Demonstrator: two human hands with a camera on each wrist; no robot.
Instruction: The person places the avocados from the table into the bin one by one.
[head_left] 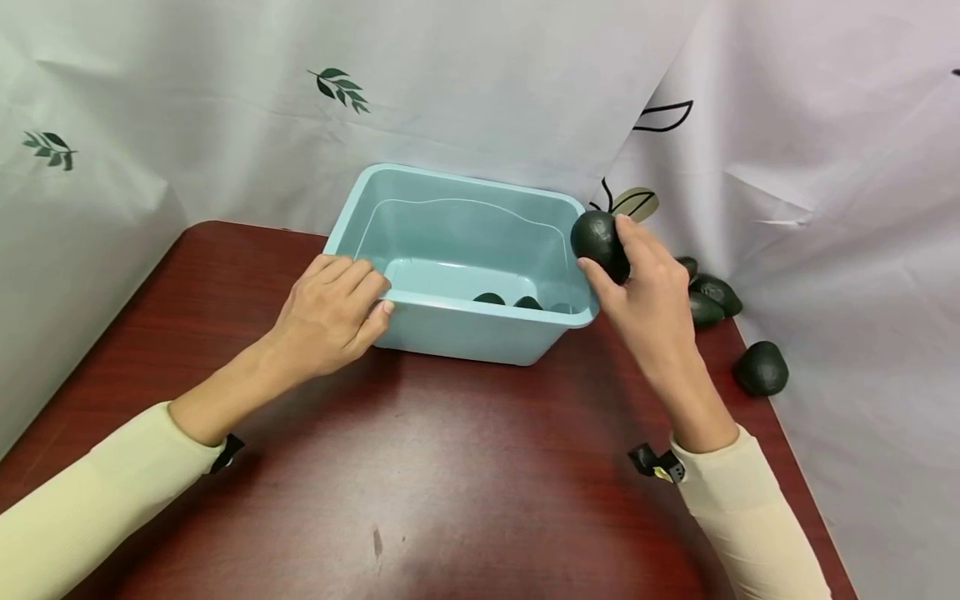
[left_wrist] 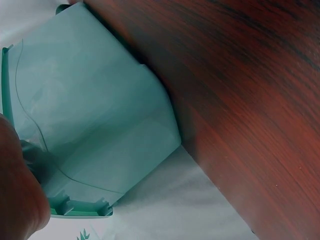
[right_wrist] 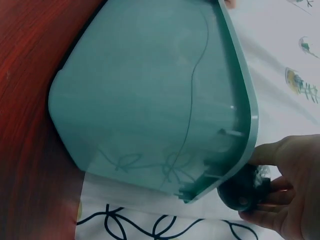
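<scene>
A light blue plastic tub (head_left: 457,329) stands on the table, with two dark green avocados (head_left: 489,298) partly visible inside behind its front wall. My left hand (head_left: 326,312) grips the tub's rim at the front left corner, fingers curled over the edge. At the tub's right end, my right hand (head_left: 651,296) holds another dark avocado (head_left: 597,242) between thumb and fingers, level with the rim. The right wrist view shows this avocado (right_wrist: 242,189) just outside the tub's corner. In the left wrist view, part of the left hand (left_wrist: 20,185) appears beside the tub wall.
Several more avocados (head_left: 716,293) lie grouped at the table's right edge, beyond the right hand. A single avocado (head_left: 761,368) sits nearer along that edge. White cloth (head_left: 480,92) with leaf prints hangs behind and beside the dark red wooden table (head_left: 450,467).
</scene>
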